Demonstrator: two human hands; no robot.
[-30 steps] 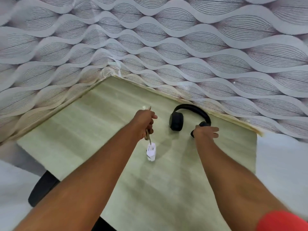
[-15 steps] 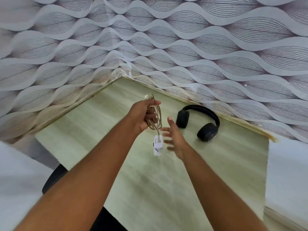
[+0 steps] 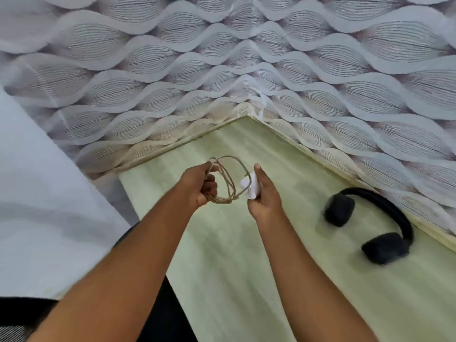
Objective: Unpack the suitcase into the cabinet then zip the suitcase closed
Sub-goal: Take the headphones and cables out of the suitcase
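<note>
Head view: walls (image 3: 320, 58) papered in grey wave-and-leaf pattern, meeting at corner above shelf. Shelf (image 3: 234, 267) pale green wood grain, fitted into that corner. White panel (image 3: 37, 206) at left; dark shape below it, blurred. Headphones (image 3: 370, 230), black, lying on shelf near right wall. Left hand (image 3: 199, 186) fisted round coiled tan cable (image 3: 229, 183), held above shelf. Right hand (image 3: 264, 196) curled on white plug (image 3: 250, 188) at cable's end.

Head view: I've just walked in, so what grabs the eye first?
Mid-frame, the left hand grips a coiled tan cable while the right hand holds its white plug. Black headphones lie to the right on the pale shelf, near the wavy-patterned wall.
</note>
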